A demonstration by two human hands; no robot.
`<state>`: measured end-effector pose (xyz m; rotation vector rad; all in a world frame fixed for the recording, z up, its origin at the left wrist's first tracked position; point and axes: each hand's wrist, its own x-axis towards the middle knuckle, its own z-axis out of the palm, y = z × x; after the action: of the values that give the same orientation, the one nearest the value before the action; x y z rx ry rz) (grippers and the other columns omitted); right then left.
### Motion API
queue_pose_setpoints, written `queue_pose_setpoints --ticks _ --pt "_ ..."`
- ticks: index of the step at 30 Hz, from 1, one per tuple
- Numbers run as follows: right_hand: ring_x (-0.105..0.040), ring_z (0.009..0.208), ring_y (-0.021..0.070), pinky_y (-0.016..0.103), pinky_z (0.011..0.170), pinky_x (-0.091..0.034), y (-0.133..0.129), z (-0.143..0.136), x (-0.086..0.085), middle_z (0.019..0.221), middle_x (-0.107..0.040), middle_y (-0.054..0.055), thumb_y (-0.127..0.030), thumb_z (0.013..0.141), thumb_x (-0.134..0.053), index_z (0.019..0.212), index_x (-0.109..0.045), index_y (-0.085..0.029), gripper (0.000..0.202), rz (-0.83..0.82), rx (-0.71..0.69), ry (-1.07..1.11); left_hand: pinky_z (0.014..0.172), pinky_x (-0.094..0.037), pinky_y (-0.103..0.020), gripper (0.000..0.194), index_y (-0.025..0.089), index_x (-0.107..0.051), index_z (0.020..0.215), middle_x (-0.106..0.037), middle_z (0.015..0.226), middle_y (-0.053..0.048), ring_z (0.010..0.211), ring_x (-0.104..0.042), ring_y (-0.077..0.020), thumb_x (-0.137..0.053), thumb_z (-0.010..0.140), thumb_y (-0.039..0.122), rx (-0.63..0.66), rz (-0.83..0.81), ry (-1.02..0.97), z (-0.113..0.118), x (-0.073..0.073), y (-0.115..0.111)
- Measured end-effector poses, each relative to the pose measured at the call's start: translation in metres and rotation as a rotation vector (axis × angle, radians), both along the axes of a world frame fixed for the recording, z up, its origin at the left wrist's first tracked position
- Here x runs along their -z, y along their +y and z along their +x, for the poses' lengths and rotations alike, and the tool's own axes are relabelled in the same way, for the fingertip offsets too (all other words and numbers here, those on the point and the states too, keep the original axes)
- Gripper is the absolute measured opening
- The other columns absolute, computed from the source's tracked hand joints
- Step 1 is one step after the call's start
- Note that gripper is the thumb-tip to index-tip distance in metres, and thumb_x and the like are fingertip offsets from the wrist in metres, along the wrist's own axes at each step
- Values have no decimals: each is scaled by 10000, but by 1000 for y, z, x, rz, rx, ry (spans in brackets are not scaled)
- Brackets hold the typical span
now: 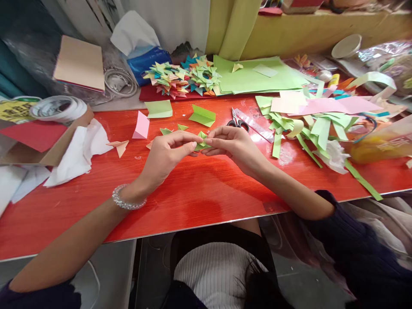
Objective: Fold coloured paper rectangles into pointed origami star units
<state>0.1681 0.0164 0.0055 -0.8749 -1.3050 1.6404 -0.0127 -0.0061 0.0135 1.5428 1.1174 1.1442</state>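
Observation:
Between my two hands is a small folded piece of green paper (201, 135), partly hidden by the fingers. My left hand (172, 156) pinches its left side between thumb and fingers. From the right, my right hand (231, 146) pinches the other side, thumb and index finger close to the left fingertips. Just beyond the hands lie a creased green paper rectangle (202, 116) and small green folded pieces (182, 127). A folded pink paper (140, 125) and a pale green paper (159, 109) lie farther left. Black-handled scissors (238, 123) rest behind my right hand.
Folded-paper wreaths (167, 79) and green sheets (257, 77) line the back of the red table (206, 193). Paper strips (318, 128) pile up at right, beside a clear ruler (254, 124). At left stand a cardboard box (64, 143), white tissue (80, 150) and tape rolls (58, 108).

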Motion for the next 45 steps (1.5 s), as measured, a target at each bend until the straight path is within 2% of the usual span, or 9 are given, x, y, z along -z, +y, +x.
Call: queue_pose_setpoints --ticks 5,9,12,15,21,29,34,40,45 --pt "-678 663 129 289 724 -573 1 -1 -1 717 -654 -5 -293 697 -771 804 -554 -162 275 21 12 -24 717 -540 -240 126 179 -679 853 -675 831 -10 772 -635 -119 -682 779 280 -9 19 3 2 4 1" --pt "-671 641 124 291 706 -567 1 -1 -3 706 -654 -12 -279 705 -763 824 -518 -171 292 34 2 -45 649 -559 -249 239 168 -652 938 -656 871 -30 794 -626 -142 -685 775 339 -37 -82 -21 3 6 5" --pt "-668 631 118 283 693 -566 1 -1 -2 705 -657 -13 -252 725 -749 873 -520 -166 286 50 7 -48 617 -546 -237 238 154 -687 871 -661 829 -31 703 -602 -120 -668 785 375 -3 -139 16 2 6 6" --pt "-669 650 120 285 706 -568 1 -1 1 725 -669 1 -244 741 -741 963 -555 -146 306 30 6 -65 625 -514 -219 219 153 -701 800 -658 762 -18 631 -581 -95 -671 785 370 -10 -119 60 1 6 6" --pt "-669 656 104 258 734 -574 1 0 1 773 -690 37 -291 791 -700 790 -655 -114 183 5 -47 -65 641 -502 -233 215 153 -690 820 -669 786 -20 643 -594 -101 -687 773 363 -18 -136 54 2 4 5" --pt "-681 670 112 235 702 -583 0 -1 2 772 -709 44 -273 805 -683 807 -692 -116 157 -14 -20 -84 651 -494 -236 155 149 -656 803 -646 772 -11 661 -580 -97 -690 772 297 1 -144 19 2 6 5" --pt "-678 663 103 224 715 -578 1 -1 3 734 -689 25 -209 782 -688 780 -676 -119 91 -69 -22 -56 643 -486 -221 130 147 -640 795 -627 749 3 659 -572 -87 -702 760 256 11 -138 17 3 7 4" --pt "-669 681 116 255 741 -573 1 -1 2 760 -693 46 -353 736 -748 804 -679 -109 263 -36 -44 -106 659 -491 -227 132 154 -639 812 -648 774 -2 676 -586 -91 -684 774 272 7 -127 54 2 5 4" --pt "-663 671 115 264 732 -573 1 -1 2 786 -698 53 -390 740 -738 797 -676 -107 295 -2 -19 -123 664 -519 -246 184 152 -650 858 -670 768 -6 657 -628 -106 -716 739 275 64 -275 112 -1 2 8"
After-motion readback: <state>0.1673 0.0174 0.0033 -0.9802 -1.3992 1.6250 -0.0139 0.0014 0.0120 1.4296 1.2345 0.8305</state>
